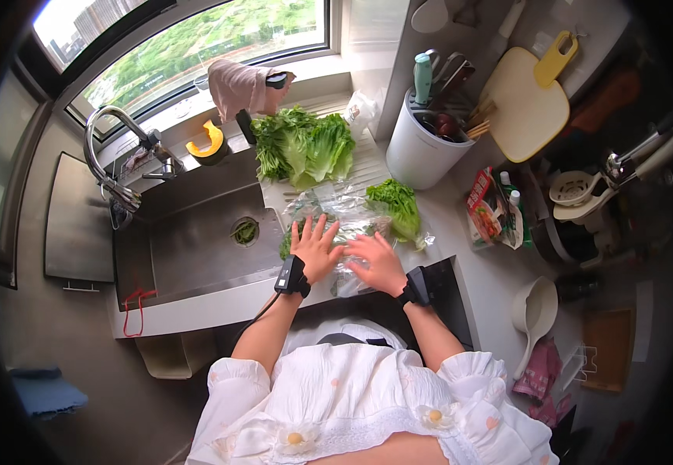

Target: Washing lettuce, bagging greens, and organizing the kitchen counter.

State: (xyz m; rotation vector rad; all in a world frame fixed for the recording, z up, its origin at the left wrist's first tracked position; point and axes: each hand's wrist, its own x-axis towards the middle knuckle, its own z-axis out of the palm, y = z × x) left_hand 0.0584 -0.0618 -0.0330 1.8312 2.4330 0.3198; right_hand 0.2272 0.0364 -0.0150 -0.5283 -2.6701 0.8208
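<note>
My left hand (315, 250) lies palm down with fingers spread, over the left part of a clear plastic bag (342, 203) on the counter. Dark green leafy vegetable (285, 244) shows beside and under that hand. My right hand (376, 260) rests over the bag's right part, its fingers slightly bent and apart. Neither hand grips anything visible; what lies beneath the palms is hidden. Right of the bag is a small head of lettuce (397, 210). Behind it, larger lettuce leaves (326, 150) and leafy greens (281, 136) lie on the ridged drainboard (365, 168).
A steel sink (197, 250) with greens in its drain is at the left, under a chrome faucet (116, 154). A pumpkin piece (211, 139) stands behind it. A white knife holder (426, 145), seasoning packets (485, 215) and a white pan (535, 305) stand to the right.
</note>
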